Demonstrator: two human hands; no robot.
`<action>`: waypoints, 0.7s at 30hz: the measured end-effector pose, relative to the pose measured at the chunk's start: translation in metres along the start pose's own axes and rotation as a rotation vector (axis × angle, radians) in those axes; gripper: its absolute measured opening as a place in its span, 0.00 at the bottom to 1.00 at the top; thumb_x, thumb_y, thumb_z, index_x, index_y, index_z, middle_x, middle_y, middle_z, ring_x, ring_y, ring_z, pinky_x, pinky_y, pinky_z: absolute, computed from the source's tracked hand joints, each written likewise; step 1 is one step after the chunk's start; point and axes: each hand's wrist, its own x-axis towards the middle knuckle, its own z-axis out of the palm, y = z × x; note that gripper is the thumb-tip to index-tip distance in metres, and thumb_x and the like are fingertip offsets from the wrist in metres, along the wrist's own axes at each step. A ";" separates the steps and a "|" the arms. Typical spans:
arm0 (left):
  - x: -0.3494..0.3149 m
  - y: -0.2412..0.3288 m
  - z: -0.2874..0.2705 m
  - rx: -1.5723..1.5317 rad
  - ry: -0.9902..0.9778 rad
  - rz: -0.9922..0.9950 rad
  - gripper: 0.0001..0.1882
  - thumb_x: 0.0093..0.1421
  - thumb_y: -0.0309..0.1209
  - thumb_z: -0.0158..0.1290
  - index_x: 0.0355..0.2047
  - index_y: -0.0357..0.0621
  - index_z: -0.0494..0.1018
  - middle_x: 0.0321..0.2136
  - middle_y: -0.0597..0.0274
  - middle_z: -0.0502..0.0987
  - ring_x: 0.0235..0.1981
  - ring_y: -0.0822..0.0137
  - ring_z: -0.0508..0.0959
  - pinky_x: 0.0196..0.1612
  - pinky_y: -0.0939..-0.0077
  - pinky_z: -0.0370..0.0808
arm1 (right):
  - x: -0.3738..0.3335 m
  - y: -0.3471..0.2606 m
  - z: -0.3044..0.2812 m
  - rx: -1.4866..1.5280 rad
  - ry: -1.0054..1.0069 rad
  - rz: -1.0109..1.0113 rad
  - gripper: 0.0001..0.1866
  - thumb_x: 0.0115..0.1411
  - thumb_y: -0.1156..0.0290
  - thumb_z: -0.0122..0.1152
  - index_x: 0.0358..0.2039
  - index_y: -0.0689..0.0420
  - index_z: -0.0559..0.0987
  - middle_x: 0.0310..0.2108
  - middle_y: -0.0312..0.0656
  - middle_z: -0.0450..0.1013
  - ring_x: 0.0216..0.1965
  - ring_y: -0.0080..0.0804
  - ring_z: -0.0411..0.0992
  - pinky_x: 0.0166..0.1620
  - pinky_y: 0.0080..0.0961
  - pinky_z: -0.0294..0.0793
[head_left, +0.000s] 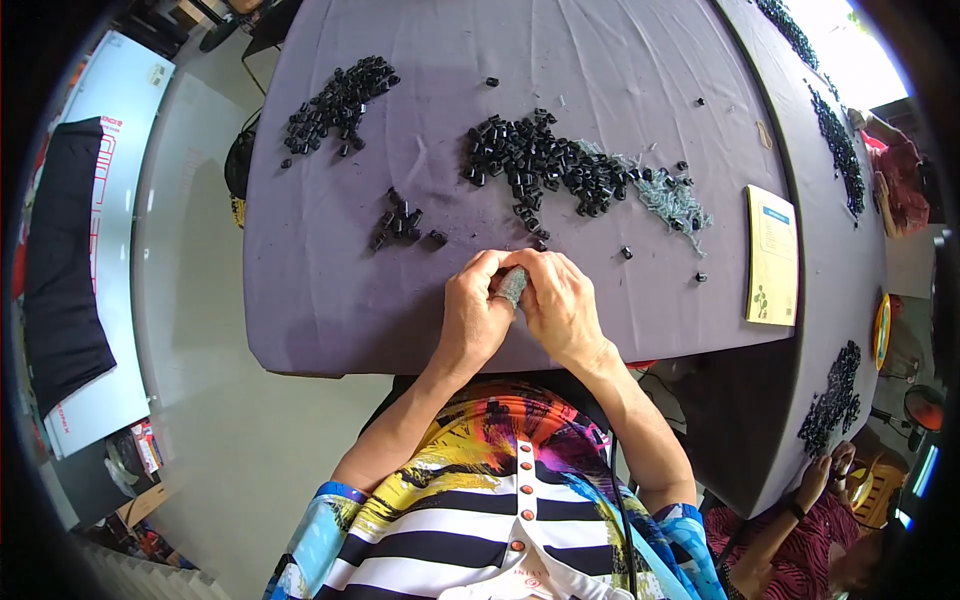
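My left hand (474,312) and my right hand (562,308) meet at the table's near edge, fingers curled in and fingertips together. Between them shows a small grey, speckled thing (513,286); its kind is unclear, and my fingers cover whatever else they pinch. Just beyond my fingertips spreads a large heap of small black cylindrical pieces (545,165). Thin, pale translucent pins (672,202) lie at its right end. A smaller cluster of black pieces (398,222) is to the left of my hands.
Another black heap (340,105) sits far left on the grey cloth-covered table (330,270). A yellow booklet (770,255) lies at the right edge. On the adjoining table, a person's hands (825,475) are near more black pieces (832,400). Another person (898,175) sits farther back.
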 end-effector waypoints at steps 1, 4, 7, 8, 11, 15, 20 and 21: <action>0.000 -0.001 0.001 -0.034 0.013 -0.013 0.15 0.52 0.11 0.43 0.38 0.35 0.73 0.24 0.65 0.76 0.25 0.79 0.74 0.22 0.84 0.73 | 0.001 0.000 0.000 0.000 0.001 0.001 0.20 0.43 0.85 0.55 0.40 0.59 0.72 0.32 0.44 0.73 0.34 0.44 0.72 0.40 0.34 0.72; -0.001 -0.007 0.002 -0.055 0.073 0.006 0.15 0.51 0.10 0.44 0.38 0.35 0.73 0.23 0.65 0.75 0.22 0.79 0.74 0.19 0.84 0.71 | 0.003 0.001 0.003 0.005 -0.033 -0.004 0.20 0.42 0.85 0.55 0.39 0.59 0.71 0.33 0.43 0.73 0.34 0.44 0.72 0.40 0.35 0.72; 0.004 -0.002 -0.004 -0.082 0.060 -0.059 0.15 0.51 0.10 0.45 0.37 0.36 0.73 0.22 0.65 0.75 0.19 0.79 0.72 0.15 0.85 0.68 | 0.001 0.005 0.008 -0.016 -0.057 -0.007 0.20 0.42 0.85 0.55 0.40 0.59 0.71 0.33 0.44 0.73 0.34 0.44 0.72 0.40 0.34 0.72; 0.005 0.001 -0.006 -0.121 0.002 -0.156 0.15 0.51 0.10 0.45 0.36 0.36 0.73 0.22 0.65 0.74 0.17 0.79 0.71 0.14 0.85 0.67 | 0.000 0.005 0.007 -0.041 -0.047 0.006 0.20 0.43 0.85 0.55 0.40 0.59 0.71 0.33 0.44 0.73 0.33 0.44 0.72 0.40 0.34 0.72; 0.006 0.002 -0.008 -0.152 -0.006 -0.183 0.12 0.52 0.11 0.46 0.35 0.35 0.73 0.21 0.65 0.74 0.14 0.80 0.70 0.12 0.85 0.65 | -0.001 0.009 0.010 -0.033 0.025 -0.004 0.18 0.44 0.82 0.57 0.39 0.59 0.72 0.30 0.43 0.71 0.32 0.43 0.71 0.38 0.34 0.72; 0.005 -0.002 -0.009 -0.190 -0.021 -0.216 0.08 0.55 0.14 0.46 0.31 0.36 0.73 0.19 0.66 0.73 0.14 0.81 0.70 0.10 0.85 0.64 | -0.006 0.009 0.012 0.038 0.162 0.033 0.13 0.45 0.80 0.60 0.34 0.58 0.76 0.28 0.42 0.70 0.31 0.42 0.71 0.34 0.33 0.71; 0.005 0.003 -0.008 -0.196 -0.030 -0.236 0.07 0.56 0.15 0.46 0.29 0.37 0.73 0.18 0.67 0.73 0.14 0.81 0.70 0.11 0.85 0.65 | -0.006 0.014 0.016 0.057 0.147 0.057 0.08 0.45 0.80 0.60 0.30 0.58 0.77 0.26 0.41 0.69 0.29 0.41 0.70 0.32 0.32 0.71; 0.005 0.002 -0.008 -0.198 -0.031 -0.237 0.07 0.56 0.15 0.46 0.29 0.38 0.73 0.18 0.67 0.72 0.14 0.81 0.70 0.11 0.85 0.66 | -0.006 0.014 0.017 0.060 0.156 0.050 0.08 0.45 0.80 0.60 0.29 0.59 0.77 0.25 0.41 0.69 0.29 0.41 0.69 0.32 0.32 0.70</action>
